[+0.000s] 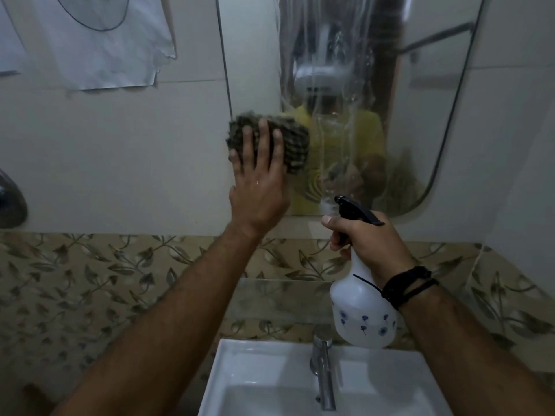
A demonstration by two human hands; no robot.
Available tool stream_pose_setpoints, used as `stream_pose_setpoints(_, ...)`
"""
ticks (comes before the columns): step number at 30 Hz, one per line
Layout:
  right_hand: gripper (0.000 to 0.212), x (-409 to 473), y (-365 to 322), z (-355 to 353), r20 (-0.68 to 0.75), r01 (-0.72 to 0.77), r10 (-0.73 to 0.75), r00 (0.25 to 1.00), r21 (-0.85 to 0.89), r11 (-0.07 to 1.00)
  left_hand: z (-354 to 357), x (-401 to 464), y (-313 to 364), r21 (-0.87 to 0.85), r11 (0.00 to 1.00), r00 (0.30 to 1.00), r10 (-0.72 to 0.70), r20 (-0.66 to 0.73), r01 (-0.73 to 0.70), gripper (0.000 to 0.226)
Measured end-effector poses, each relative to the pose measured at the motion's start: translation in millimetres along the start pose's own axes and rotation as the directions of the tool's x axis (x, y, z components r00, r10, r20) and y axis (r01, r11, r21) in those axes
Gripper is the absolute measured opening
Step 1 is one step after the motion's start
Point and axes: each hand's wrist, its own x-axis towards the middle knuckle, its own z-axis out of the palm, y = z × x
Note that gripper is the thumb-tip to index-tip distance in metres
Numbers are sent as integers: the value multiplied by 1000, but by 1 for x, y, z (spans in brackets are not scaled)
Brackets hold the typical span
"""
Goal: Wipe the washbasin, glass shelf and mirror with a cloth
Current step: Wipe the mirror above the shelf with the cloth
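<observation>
My left hand (259, 181) presses a folded grey checked cloth (295, 145) flat against the lower left edge of the mirror (429, 94), whose glass is streaked with wet runs. My right hand (369, 240) grips a white spray bottle (362, 310) with a black trigger head, held upright just below the mirror's bottom edge. The glass shelf (279, 292) runs along the wall under the mirror. Below it is the white washbasin (240, 373).
A chrome tap (322, 364) rises from the back of the basin. A torn sheet of paper (99, 46) hangs on the wall tiles at the upper left. A dark metal fitting (10, 202) sticks out at the left edge. A leaf-patterned tile band crosses the wall.
</observation>
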Motion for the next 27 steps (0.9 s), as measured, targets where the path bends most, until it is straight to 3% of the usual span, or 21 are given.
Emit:
stream_pose_setpoints(3,29,2,-5,-3,14,-4,4,1000,-8,1000,4,4,2,-19,999,998,-42,-42,41,63)
stream_pose_setpoints(10,26,0,2,-8,-14,13,-13,1000,6,1000,57,-109,19,31,998,994,58,96,-62,83)
stream_pose_setpoints(20,35,9,0,-15,-44,48,-47,998,30,998,11,12,27,26,998,998,-58,-39,59,64)
stream_pose_setpoints(27,24,10,2,-10,-43,36,-35,998,34,999,56,-99,37,36,999,995,5,105,-9,75)
